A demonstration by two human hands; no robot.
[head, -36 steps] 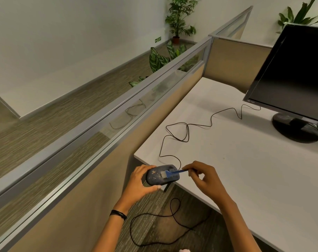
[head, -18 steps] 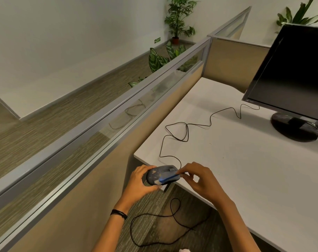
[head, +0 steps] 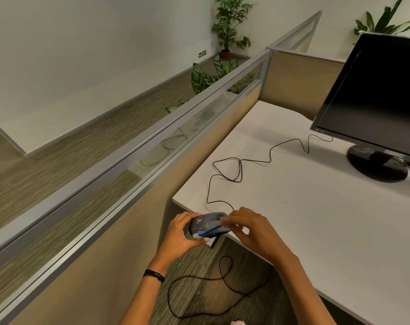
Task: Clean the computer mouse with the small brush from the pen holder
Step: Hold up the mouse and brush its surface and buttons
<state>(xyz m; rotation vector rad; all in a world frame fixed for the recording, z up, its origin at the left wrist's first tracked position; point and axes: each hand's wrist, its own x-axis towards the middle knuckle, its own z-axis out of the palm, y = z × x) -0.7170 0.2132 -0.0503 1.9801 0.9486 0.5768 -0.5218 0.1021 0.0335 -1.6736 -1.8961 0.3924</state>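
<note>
The left hand is cradling the dark grey, crumb-speckled computer mouse just off the white counter's corner, fingers wrapped round it. The right hand is pinching the small blue brush against it. Hard strokes may be flicking crumbs onto the counter.

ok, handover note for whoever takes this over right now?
Left hand: gripping the mouse at the desk corner edge.
Right hand: pinching the blue brush, bristles against the mouse's near side.
Done: brush fetched, brushing under way.
Left: yellowish specks sit on the mouse's top; sweep them off. Pen holder not in view.
</note>
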